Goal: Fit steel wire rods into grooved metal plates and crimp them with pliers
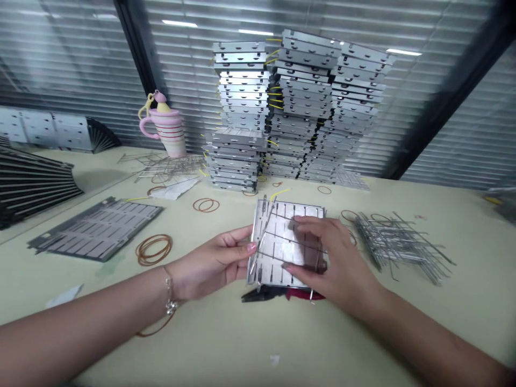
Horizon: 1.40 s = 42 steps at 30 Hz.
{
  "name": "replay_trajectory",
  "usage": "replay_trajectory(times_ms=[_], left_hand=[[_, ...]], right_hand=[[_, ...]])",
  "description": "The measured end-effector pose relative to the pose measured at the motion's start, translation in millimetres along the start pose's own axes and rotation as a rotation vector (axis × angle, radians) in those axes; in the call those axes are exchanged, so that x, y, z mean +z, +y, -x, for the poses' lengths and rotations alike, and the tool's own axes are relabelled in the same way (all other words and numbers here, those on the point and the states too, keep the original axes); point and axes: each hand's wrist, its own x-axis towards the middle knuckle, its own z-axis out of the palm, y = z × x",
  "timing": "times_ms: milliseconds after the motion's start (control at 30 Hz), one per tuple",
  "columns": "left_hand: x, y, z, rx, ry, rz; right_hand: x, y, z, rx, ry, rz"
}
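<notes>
Left hand (209, 263): curled, gripping the left edge of the metal plate (284, 242), with the fingertips (251, 247) at the rim.

Right hand (334, 263): closed over the plate's right side, fingers spread across its face and pressing on the thin wire rods (292, 242).

Metal plate: held up in both hands, tilted, just above the table (242, 344), near the middle of the scene. It has rows of dark slots. The rods cross its face, and one runs along its left edge.

Left wrist: a chain bracelet (170, 293) hangs on it.

Under the plate: black-and-red pliers (278, 294) lie on the table, partly hidden.

Right of the hands: a loose pile of wire rods (399, 247) sits on the table, with brown rubber bands (350, 216) just beyond the plate.

Left of the hands: a large coil of rubber bands (153, 250) lies beside a dark slotted panel (97, 228). A smaller coil (205, 205) lies farther away.

Far left: a fanned stack of dark panels (28, 183) stands at the table's edge.

Far middle: tall stacks of metal trays (306, 102) rise, with yellow wires (274, 94) sticking out between them. A pink striped mug (165, 131) stands to their left, beside a tangle of rods (165, 166).

Behind: slatted blinds (463, 107) cover the windows.
</notes>
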Motion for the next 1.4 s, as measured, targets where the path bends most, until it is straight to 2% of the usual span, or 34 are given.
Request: replay_trajectory(times_ms=[200,567,1400], left_hand=[[1.0,-1.2,1.1,0.032,-0.024,-0.013],[1.8,-0.6,2.4,0.022,-0.091,-0.048],[5.8,-2.9,4.3,-0.026,-0.021,-0.016]], right_hand=[[-2.1,-3.8,0.9,-0.118,-0.006,0.008],[-3.4,-5.4,-0.5,-0.173,0.001,0.004],[-4.4,-8.5,1.8,-0.124,-0.029,-0.003]])
